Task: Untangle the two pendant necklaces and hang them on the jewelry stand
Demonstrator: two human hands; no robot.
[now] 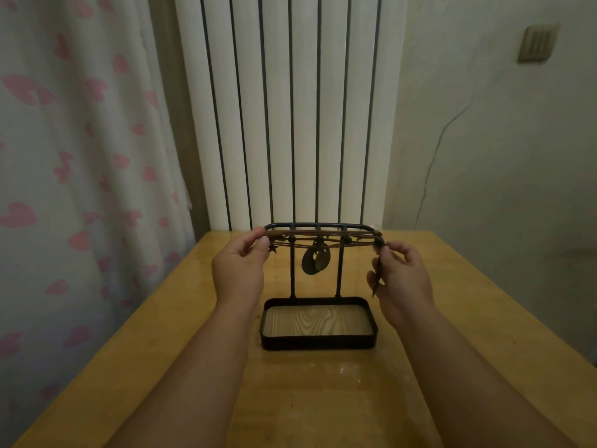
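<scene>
A black metal jewelry stand [292,276] with a wood-lined tray base [318,342] stands on the table. Brown necklace cords [329,238] are stretched taut just in front of its top rail, with beads and a small star charm on them. A round dark pendant [315,259] hangs from the cords at the middle. My left hand [239,270] pinches the cords at the rail's left end. My right hand [400,276] pinches them at the right end, and a dark leaf-shaped pendant [376,279] dangles beside its palm. Whether the cords are two separate necklaces is not clear.
The yellow wooden table [161,334] runs toward a white ribbed radiator [290,108] at the back. A curtain with pink hearts [80,156] hangs on the left. A plain wall with a switch plate [538,42] is on the right.
</scene>
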